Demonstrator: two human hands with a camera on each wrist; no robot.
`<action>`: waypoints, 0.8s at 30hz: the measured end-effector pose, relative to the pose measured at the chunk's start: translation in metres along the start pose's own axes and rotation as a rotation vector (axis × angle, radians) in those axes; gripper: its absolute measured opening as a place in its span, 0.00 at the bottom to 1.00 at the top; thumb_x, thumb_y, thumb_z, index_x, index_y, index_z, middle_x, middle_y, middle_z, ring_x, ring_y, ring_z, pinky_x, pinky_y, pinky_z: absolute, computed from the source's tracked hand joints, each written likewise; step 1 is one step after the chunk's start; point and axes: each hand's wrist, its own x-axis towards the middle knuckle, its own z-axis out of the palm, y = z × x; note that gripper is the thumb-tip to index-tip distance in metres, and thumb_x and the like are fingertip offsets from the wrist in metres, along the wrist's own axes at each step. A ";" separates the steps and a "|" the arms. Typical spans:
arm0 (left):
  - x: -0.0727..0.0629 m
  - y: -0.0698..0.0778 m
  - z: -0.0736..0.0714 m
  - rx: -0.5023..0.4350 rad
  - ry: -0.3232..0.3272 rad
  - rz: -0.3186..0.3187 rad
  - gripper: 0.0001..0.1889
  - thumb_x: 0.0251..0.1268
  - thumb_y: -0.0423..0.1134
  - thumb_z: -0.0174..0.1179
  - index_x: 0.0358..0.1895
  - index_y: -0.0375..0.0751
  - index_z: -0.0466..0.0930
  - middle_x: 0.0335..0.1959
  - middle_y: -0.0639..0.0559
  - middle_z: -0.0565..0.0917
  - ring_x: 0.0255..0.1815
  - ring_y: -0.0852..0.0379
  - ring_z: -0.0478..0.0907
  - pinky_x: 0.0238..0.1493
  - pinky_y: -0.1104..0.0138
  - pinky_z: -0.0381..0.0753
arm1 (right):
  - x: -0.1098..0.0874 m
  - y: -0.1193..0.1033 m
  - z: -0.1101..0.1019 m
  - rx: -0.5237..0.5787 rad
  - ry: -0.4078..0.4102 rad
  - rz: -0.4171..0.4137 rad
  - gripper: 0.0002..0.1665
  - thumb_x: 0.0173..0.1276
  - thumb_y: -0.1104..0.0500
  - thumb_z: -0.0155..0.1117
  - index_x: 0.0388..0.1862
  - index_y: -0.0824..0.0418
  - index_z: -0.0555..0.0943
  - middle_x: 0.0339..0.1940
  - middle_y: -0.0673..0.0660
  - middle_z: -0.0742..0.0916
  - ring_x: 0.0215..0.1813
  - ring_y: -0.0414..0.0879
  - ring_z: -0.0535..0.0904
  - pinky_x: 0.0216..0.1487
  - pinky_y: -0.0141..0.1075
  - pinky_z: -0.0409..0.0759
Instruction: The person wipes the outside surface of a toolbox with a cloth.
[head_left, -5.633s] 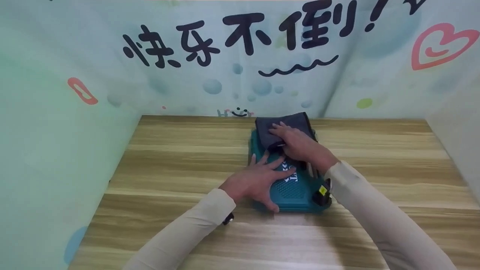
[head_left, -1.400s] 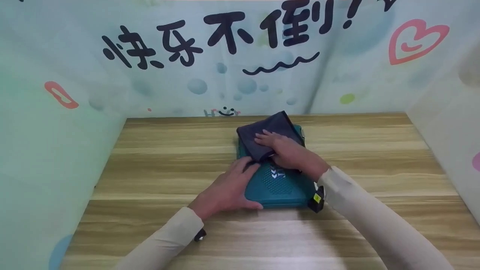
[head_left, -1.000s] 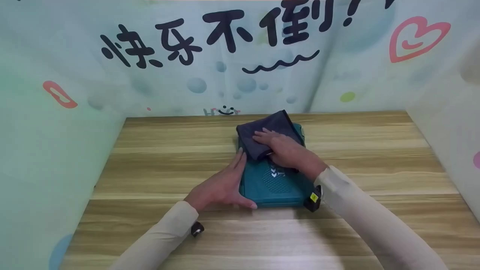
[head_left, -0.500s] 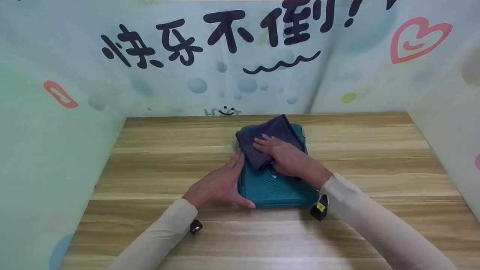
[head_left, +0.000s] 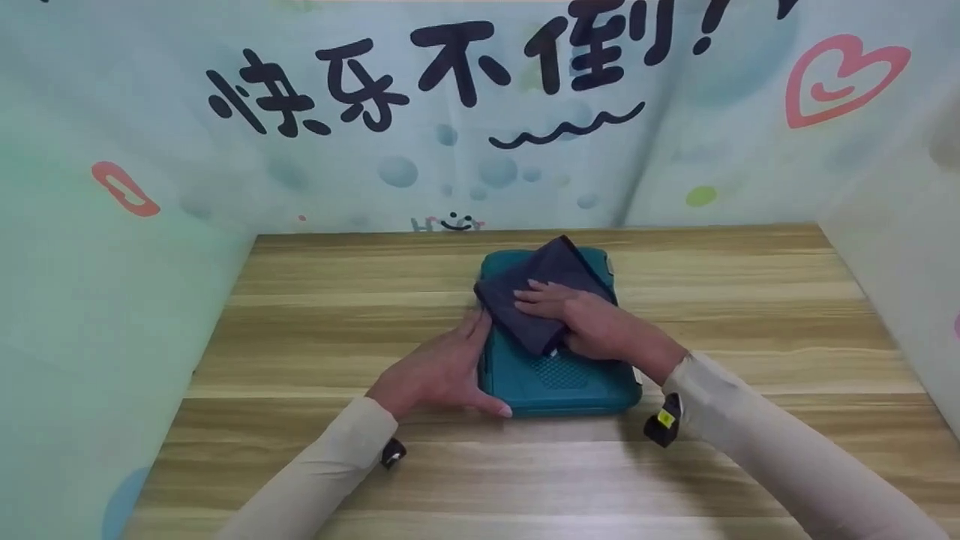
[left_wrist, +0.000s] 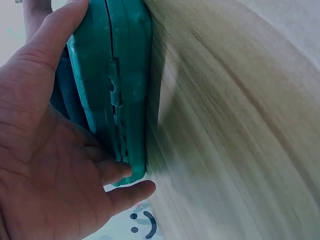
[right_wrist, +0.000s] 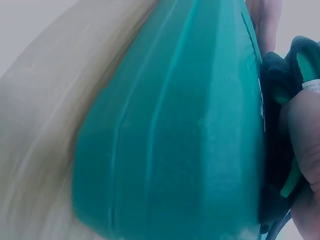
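Note:
A teal plastic case (head_left: 585, 390), with a patterned panel on its lid, lies flat on the wooden table. Folded dark grey cloth (head_left: 559, 262) covers much of the lid's middle. My right hand (head_left: 592, 319) presses this cloth down with its fingers laid over the top and its thumb at the near edge; cloth folds (right_wrist: 277, 80) show beside the thumb in the right wrist view. Along the case's left side rest the straight fingers of my left hand (head_left: 439, 371), its thumb against the near edge. The left wrist view shows the case's hinged side (left_wrist: 117, 95) beside that palm.
Wooden tabletop (head_left: 337, 322) surrounds the case. A pale printed backdrop (head_left: 337, 180) with black lettering stands along the rear edge and both sides. Small black devices, one at the left wrist (head_left: 392, 453) and one at the right wrist (head_left: 663, 421), hang below the sleeves.
My left hand has left the lid's top and settled against the case's left side. In the last second my right hand has slid the cloth nearer over the lid, covering the white lettering.

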 end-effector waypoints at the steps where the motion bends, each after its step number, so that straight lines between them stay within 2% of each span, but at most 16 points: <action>1: 0.001 0.000 0.000 0.005 -0.002 -0.002 0.78 0.41 0.83 0.63 0.82 0.39 0.27 0.83 0.42 0.35 0.81 0.48 0.45 0.75 0.57 0.53 | -0.001 0.001 0.000 0.002 0.005 -0.007 0.38 0.64 0.78 0.58 0.74 0.64 0.72 0.75 0.57 0.72 0.79 0.53 0.58 0.74 0.53 0.56; 6: 0.002 -0.001 0.001 0.017 0.000 -0.001 0.77 0.41 0.83 0.63 0.82 0.37 0.29 0.83 0.41 0.36 0.81 0.48 0.45 0.75 0.56 0.53 | -0.005 0.000 0.000 0.018 0.010 -0.038 0.38 0.63 0.78 0.58 0.74 0.64 0.72 0.75 0.57 0.72 0.78 0.54 0.59 0.74 0.54 0.57; 13: 0.000 -0.001 0.001 0.003 -0.013 -0.018 0.77 0.41 0.83 0.63 0.82 0.37 0.32 0.83 0.41 0.38 0.81 0.49 0.46 0.75 0.57 0.53 | -0.013 0.003 -0.003 0.072 -0.026 -0.059 0.43 0.58 0.81 0.54 0.75 0.61 0.72 0.74 0.55 0.73 0.78 0.53 0.59 0.73 0.55 0.57; 16: 0.000 -0.001 0.000 0.006 -0.015 -0.017 0.75 0.42 0.82 0.64 0.83 0.40 0.32 0.83 0.43 0.38 0.81 0.50 0.45 0.75 0.58 0.52 | -0.015 0.008 -0.006 0.080 -0.008 -0.054 0.44 0.57 0.81 0.53 0.74 0.60 0.73 0.73 0.53 0.75 0.78 0.52 0.60 0.73 0.56 0.57; 20: 0.000 -0.002 -0.002 0.038 -0.021 0.027 0.73 0.47 0.78 0.65 0.83 0.41 0.31 0.84 0.46 0.36 0.82 0.51 0.41 0.75 0.58 0.51 | -0.019 0.015 -0.009 0.090 0.038 -0.053 0.45 0.53 0.82 0.52 0.72 0.60 0.76 0.72 0.53 0.77 0.77 0.52 0.62 0.73 0.57 0.58; 24: -0.002 -0.006 -0.003 -0.009 -0.031 0.040 0.71 0.49 0.78 0.64 0.83 0.43 0.29 0.84 0.49 0.34 0.82 0.52 0.39 0.75 0.59 0.50 | -0.019 0.018 -0.008 0.109 0.060 -0.066 0.46 0.51 0.82 0.50 0.70 0.60 0.77 0.71 0.52 0.77 0.77 0.52 0.63 0.73 0.57 0.58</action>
